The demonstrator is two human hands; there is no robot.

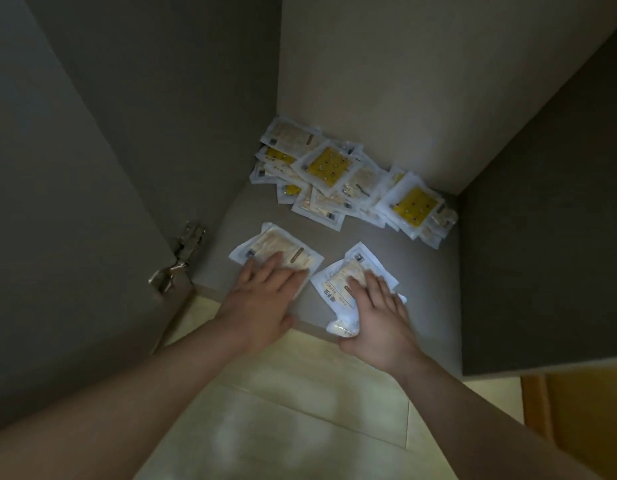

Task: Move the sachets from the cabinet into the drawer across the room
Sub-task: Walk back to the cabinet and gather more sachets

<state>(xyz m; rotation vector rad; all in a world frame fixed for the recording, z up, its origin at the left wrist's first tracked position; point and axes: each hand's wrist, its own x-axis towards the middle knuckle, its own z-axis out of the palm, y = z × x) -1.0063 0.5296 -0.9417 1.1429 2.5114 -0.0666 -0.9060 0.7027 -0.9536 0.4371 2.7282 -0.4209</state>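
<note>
— Where are the sachets?
— Most sit in a pile (338, 178) at the back of the shelf (386, 251). In front of the pile, my left hand (265, 296) presses flat on one sachet (283, 247), and my right hand (383, 317) pinches a bundle (341, 282).
— Obstacles?
— The open door (75, 237) and its hinge (182, 258), left of the pile.

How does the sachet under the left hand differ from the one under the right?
The left sachet lies flat, wholly on the shelf; the right sachet is crumpled at its near end and overhangs the shelf's front edge. The left sachet is dimmer; the right sachet is brightly lit. Both are pale with beige print.
</note>
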